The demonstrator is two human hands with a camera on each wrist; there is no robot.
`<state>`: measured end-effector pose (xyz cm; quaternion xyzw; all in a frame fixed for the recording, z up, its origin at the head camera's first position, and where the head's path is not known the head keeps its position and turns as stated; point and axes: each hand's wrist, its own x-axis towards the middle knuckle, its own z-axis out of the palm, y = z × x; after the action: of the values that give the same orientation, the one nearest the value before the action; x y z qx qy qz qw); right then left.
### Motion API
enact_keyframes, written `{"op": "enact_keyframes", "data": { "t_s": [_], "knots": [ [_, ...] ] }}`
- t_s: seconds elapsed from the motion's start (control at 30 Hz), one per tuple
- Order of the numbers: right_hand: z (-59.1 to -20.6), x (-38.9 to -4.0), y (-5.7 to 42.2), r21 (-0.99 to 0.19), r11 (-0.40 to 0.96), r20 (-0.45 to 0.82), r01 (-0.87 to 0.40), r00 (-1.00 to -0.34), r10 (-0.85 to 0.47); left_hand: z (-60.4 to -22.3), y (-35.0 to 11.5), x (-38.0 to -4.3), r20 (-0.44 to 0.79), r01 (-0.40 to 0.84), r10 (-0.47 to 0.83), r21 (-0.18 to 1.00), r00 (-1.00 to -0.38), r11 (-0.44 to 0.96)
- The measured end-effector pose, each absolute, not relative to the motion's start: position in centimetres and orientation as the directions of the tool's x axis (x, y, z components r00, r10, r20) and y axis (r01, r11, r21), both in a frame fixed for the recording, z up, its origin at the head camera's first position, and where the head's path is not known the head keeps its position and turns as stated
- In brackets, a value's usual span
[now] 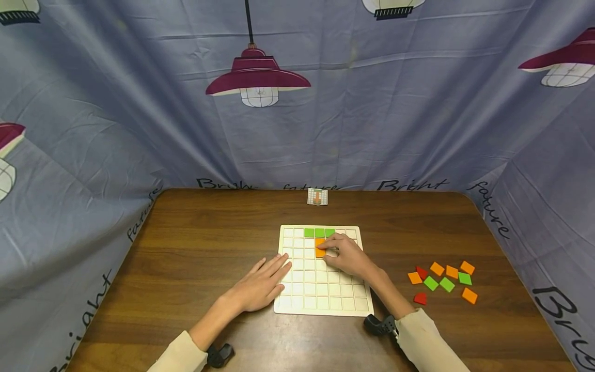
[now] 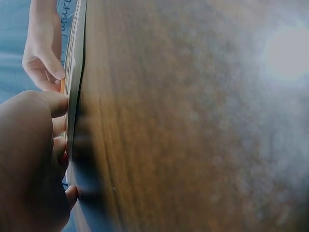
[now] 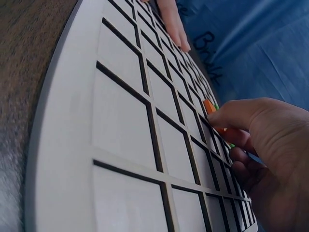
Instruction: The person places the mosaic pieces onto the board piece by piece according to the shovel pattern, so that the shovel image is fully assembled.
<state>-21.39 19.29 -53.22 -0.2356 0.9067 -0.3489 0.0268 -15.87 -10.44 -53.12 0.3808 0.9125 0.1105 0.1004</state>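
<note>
A white gridded board (image 1: 321, 305) lies on the table. Three green tiles (image 1: 319, 232) fill neighbouring cells of its far row, with an orange tile (image 1: 319, 241) just below the middle one. My right hand (image 1: 348, 256) pinches another orange tile (image 1: 320, 253) between thumb and index finger, right at the cell nearer me. In the right wrist view that orange tile (image 3: 209, 107) shows beside the thumb, partly covered by the hand. My left hand (image 1: 260, 284) rests with straight, spread fingers on the board's left edge, holding nothing.
Loose tiles lie to the right of the board: several orange ones (image 1: 469, 295), green ones (image 1: 447, 284) and red ones (image 1: 420, 298). A small card with a coloured grid pattern (image 1: 317, 197) lies at the table's (image 1: 209, 232) far edge, before a blue-grey curtain (image 1: 372, 129).
</note>
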Motion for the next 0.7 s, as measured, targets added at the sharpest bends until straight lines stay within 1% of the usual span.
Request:
{"op": "enact_keyframes", "data": {
  "t_s": [0.2, 0.47, 0.7],
  "knots": [
    [-53.2, -21.31, 19.41, -0.644, 0.645, 0.125, -0.411, -0.888, -0.442, -53.12, -10.42, -15.86, -0.095, 0.675, 0.719, 0.277, -0.689, 0.684],
    [-53.17, -21.38, 19.62, -0.664, 0.605, 0.156, -0.441, -0.872, -0.464, -53.07, -10.45, -15.9, -0.102, 0.673, 0.719, 0.281, -0.687, 0.684],
    [-53.37, -21.52, 19.7, -0.658, 0.615, 0.142, -0.435, -0.874, -0.465, -53.05, -10.42, -15.91, -0.098, 0.674, 0.719, 0.28, -0.688, 0.684]
  ]
}}
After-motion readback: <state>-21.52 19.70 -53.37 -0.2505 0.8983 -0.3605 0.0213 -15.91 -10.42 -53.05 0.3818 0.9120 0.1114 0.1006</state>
